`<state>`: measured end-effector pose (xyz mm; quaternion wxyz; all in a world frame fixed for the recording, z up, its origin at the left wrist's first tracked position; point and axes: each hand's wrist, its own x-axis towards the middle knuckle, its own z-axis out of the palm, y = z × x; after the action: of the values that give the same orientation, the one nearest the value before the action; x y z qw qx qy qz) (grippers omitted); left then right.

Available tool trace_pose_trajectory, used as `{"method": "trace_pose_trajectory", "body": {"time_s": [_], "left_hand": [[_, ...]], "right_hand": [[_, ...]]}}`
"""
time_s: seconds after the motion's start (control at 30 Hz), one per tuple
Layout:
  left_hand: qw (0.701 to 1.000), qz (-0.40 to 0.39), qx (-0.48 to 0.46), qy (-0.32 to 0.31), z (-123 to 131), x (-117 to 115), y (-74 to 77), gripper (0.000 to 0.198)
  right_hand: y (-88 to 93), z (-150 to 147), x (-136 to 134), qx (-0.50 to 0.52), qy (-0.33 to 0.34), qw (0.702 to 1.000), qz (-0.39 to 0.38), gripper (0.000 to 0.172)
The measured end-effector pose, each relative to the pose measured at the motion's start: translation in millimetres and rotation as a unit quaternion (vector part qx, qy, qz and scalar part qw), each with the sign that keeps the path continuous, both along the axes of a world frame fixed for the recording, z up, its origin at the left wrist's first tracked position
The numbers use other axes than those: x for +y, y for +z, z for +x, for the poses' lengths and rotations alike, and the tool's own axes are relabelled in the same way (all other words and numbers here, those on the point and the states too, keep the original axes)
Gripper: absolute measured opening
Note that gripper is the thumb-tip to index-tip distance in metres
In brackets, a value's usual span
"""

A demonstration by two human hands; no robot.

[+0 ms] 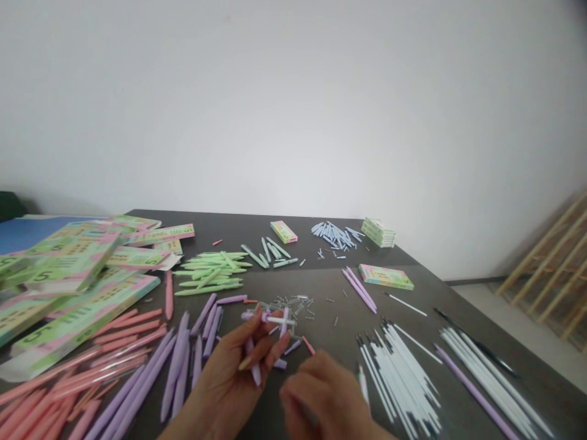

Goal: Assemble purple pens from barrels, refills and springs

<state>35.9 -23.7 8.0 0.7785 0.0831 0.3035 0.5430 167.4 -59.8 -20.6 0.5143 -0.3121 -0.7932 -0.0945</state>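
My left hand [232,376] is closed around several purple pen parts [279,319], held up just above the dark table [321,287]. My right hand [328,397] is curled into a loose fist beside it, near the front edge; motion blurs it and what its fingers hold is hidden. Small clear and purple bits [293,304] lie scattered just beyond both hands. Purple pen barrels [183,360] lie to the left of my left hand, white refills [398,373] to the right of my right hand.
Pink barrels [68,385] and stacked colourful boxes [68,275] fill the left side. Green barrels [211,272], blue parts [334,235] and more boxes [385,277] lie farther back. More white refills [486,373] lie near the right edge, and a wooden rack [554,263] stands beyond it.
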Motion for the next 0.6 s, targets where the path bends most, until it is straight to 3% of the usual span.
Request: {"method": "trace_pose_trajectory", "body": {"time_s": [0.07,0.13,0.4,0.6], "left_hand": [[0.999,-0.004,-0.016,-0.037,1.0,0.7,-2.1,0.035],[0.998,-0.021,-0.020,-0.063,2.7,0.8,-3.6,0.039],[0.995,-0.096,0.002,-0.033,9.9,-4.8,-1.9,0.034],[0.997,-0.058,-0.006,-0.048,9.9,-2.7,-10.8,0.035]], "right_hand": [[-4.1,-8.7,-0.6,-0.107,-0.002,0.993,0.050,0.024],[-8.4,-17.4,-0.5,-0.155,-0.026,0.986,0.051,0.029],[-20.7,-27.7,4.9,-0.132,-0.056,0.989,0.034,0.021],[-18.6,-24.0,5.9,-0.138,-0.073,0.986,0.050,0.026]]}}
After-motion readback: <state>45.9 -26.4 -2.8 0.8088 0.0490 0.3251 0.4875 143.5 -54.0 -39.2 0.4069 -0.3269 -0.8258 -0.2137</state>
